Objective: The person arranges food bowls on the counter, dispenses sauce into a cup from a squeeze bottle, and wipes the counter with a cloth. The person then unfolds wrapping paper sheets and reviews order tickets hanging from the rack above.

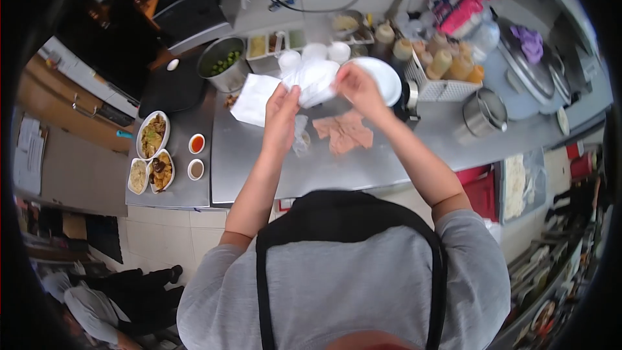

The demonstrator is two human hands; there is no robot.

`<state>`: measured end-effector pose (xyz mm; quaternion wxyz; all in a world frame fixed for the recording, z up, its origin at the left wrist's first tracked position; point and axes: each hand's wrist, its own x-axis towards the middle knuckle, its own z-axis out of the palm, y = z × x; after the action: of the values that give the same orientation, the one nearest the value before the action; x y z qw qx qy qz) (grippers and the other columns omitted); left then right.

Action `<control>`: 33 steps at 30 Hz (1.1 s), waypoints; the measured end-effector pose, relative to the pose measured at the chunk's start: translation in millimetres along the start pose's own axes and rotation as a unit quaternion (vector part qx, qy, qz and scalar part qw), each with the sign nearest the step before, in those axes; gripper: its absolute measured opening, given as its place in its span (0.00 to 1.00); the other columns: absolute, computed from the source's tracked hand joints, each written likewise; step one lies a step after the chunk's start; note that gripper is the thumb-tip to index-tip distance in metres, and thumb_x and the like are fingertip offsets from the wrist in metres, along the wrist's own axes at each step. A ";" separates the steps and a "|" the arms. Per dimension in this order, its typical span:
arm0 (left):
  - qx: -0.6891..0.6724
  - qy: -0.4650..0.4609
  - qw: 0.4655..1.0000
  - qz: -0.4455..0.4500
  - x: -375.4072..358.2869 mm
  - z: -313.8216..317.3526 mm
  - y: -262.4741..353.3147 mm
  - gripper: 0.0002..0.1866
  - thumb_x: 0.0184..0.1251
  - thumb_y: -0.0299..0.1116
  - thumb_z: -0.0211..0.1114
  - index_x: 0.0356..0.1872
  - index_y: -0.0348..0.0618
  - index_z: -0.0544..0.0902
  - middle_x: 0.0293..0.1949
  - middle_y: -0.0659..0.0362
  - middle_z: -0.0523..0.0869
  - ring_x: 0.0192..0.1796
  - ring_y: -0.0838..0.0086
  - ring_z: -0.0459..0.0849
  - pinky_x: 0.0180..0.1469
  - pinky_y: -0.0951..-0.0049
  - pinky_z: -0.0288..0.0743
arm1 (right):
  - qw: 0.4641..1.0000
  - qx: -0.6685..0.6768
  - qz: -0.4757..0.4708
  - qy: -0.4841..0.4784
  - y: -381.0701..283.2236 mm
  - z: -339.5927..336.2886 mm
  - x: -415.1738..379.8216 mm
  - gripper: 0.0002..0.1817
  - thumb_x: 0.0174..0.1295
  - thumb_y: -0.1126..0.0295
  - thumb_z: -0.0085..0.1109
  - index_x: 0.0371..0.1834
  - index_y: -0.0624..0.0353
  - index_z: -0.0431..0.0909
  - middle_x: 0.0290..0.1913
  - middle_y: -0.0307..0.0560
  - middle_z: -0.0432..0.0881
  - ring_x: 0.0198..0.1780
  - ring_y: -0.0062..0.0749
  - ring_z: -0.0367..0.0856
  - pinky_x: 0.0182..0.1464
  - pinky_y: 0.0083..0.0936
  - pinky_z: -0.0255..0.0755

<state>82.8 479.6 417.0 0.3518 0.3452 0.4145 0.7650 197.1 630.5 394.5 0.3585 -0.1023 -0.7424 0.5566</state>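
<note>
My left hand [282,106] pinches the near left edge of a thin white plastic bag [312,83], held up over the steel counter [259,172]. On the bag's right side, the fingers of my right hand [360,88] are closed at its edge, slightly blurred. A white sheet or paper bag [254,99] lies just left of the hands. Below them are a crumpled peach cloth [345,132] and a small clear plastic piece [300,136]. Behind my right hand is a round white plate or lid [382,81].
At left are a food tray [153,135], a red sauce cup [197,144] and a brown sauce cup [195,169]. A pot of greens [223,63] stands behind. Sauce bottles fill a white basket [447,89], with a metal container [484,114] beyond. Another person [107,301] is at lower left.
</note>
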 end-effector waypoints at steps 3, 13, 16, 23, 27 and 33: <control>0.031 0.039 0.993 -0.104 -16.2 -1.8 -34.0 0.16 0.64 0.28 0.55 0.49 0.29 0.72 0.45 0.53 0.80 0.47 0.72 0.79 0.50 0.72 0.71 | 0.993 -0.026 0.115 0.001 29.6 -10.4 -71.9 0.11 0.53 0.75 0.60 0.38 0.60 0.70 0.36 0.36 0.75 0.34 0.16 0.73 0.37 0.15 0.68; 0.070 0.068 0.976 -0.193 -34.6 -26.6 -72.0 0.11 0.61 0.27 0.58 0.44 0.34 0.78 0.40 0.58 0.82 0.42 0.78 0.79 0.45 0.78 0.70 | 0.870 -0.047 0.367 0.325 115.7 -150.4 -139.9 0.18 0.59 0.59 0.55 0.48 0.58 0.74 0.43 0.43 0.76 0.33 0.31 0.76 0.33 0.24 0.74; 0.081 0.042 0.971 -0.219 -40.2 -18.0 -77.5 0.11 0.60 0.27 0.59 0.43 0.36 0.79 0.39 0.60 0.82 0.41 0.78 0.79 0.46 0.77 0.70 | 0.861 0.040 0.437 0.256 142.8 -168.0 -126.1 0.17 0.60 0.59 0.53 0.47 0.58 0.74 0.47 0.47 0.74 0.34 0.37 0.77 0.31 0.28 0.76; 0.028 0.009 0.968 -0.250 -49.6 -16.2 -75.1 0.12 0.60 0.26 0.59 0.45 0.32 0.77 0.40 0.56 0.82 0.43 0.74 0.80 0.49 0.74 0.71 | 0.856 0.136 0.384 0.318 125.2 -156.7 -124.6 0.10 0.58 0.66 0.53 0.39 0.59 0.75 0.38 0.41 0.76 0.32 0.33 0.77 0.28 0.30 0.76; 0.026 0.025 0.969 -0.246 -48.2 -22.7 -70.9 0.12 0.60 0.26 0.58 0.44 0.31 0.77 0.40 0.55 0.82 0.43 0.74 0.80 0.48 0.74 0.72 | 0.870 0.241 0.256 0.344 125.2 -137.6 -155.8 0.08 0.59 0.66 0.54 0.39 0.56 0.76 0.36 0.37 0.78 0.34 0.23 0.76 0.32 0.21 0.72; 0.003 0.042 0.970 -0.240 -42.8 -23.8 -65.1 0.13 0.61 0.27 0.58 0.46 0.32 0.75 0.42 0.55 0.81 0.43 0.73 0.80 0.48 0.74 0.72 | 0.840 0.237 0.311 0.377 126.0 -124.8 -182.3 0.06 0.59 0.68 0.54 0.36 0.57 0.75 0.31 0.36 0.77 0.29 0.17 0.74 0.28 0.14 0.67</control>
<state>101.7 461.7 339.8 0.5066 0.2045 0.5014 0.6709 378.2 669.4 220.2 0.4323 -0.4418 -0.3243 0.7161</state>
